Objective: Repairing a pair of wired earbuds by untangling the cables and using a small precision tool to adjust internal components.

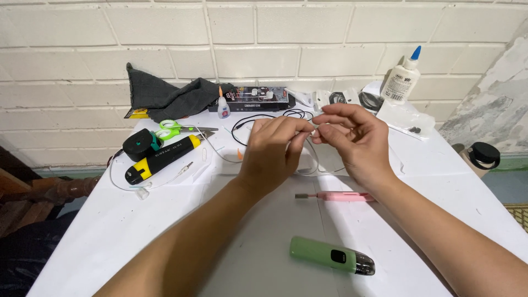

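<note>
Left hand (273, 148) and right hand (352, 137) meet above white worktop (110, 231); both grips pinch thin white earphone cable (314, 159) at small white piece between fingertips; work looks mid-way, cable unfinished; pink tool (335, 196), green device (331, 256) lie idle nearby

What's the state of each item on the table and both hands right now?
left hand: raised, fingertips pinched on thin white cable
right hand: raised, pinching the same cable
thin white cable: held between both hands, loops hanging to the table
glue bottle: upright, blue cap on
scissors: lying flat, closed
green device: lying flat
pink tool: lying flat
grey cloth: crumpled against wall
dark-lidded jar: lid on
</note>
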